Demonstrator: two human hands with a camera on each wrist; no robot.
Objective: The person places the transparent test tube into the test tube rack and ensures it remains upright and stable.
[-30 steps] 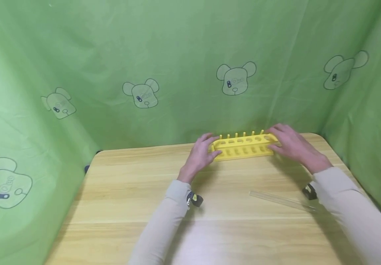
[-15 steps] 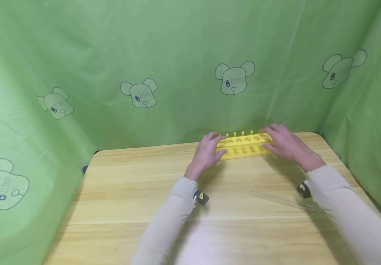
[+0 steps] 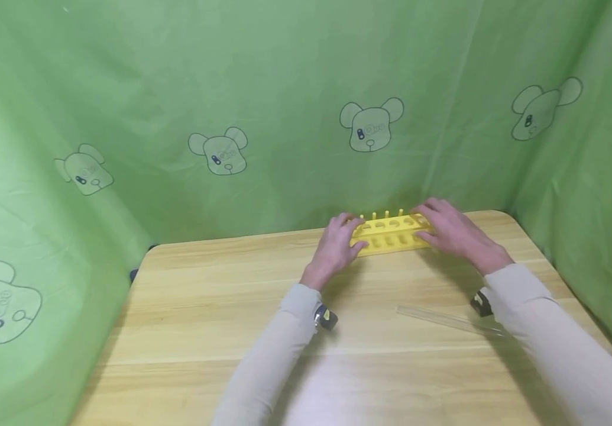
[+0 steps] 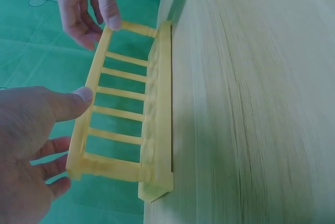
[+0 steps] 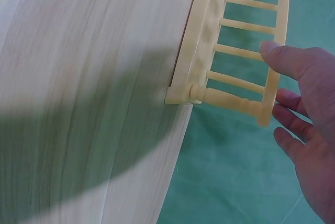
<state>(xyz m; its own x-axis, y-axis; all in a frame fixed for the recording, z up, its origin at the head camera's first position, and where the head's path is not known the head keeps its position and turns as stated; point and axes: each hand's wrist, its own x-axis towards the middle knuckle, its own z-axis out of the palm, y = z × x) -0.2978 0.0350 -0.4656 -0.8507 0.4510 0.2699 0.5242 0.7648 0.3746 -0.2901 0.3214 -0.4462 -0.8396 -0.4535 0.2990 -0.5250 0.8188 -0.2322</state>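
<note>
A yellow test tube rack stands near the far edge of the table, with round holes along its top plate and a row of pegs rising behind. My left hand grips its left end. In the left wrist view, that thumb presses the top plate's near edge while the fingers curl behind it. At the other end, my right hand pinches the same plate, thumb in front and fingers on the far side, as the right wrist view shows. The rack's base is down at the table surface.
A clear, thin tube-like piece lies slantwise on the wooden table, left of my right forearm. Green cloth with printed bear heads hangs behind and at both sides. Small black cameras are strapped to both wrists.
Both hands have shifted inward along the rack, the left one rightward and the right one leftward, covering more of its ends. The head view has turned slightly; the rack looks to have stayed put.
</note>
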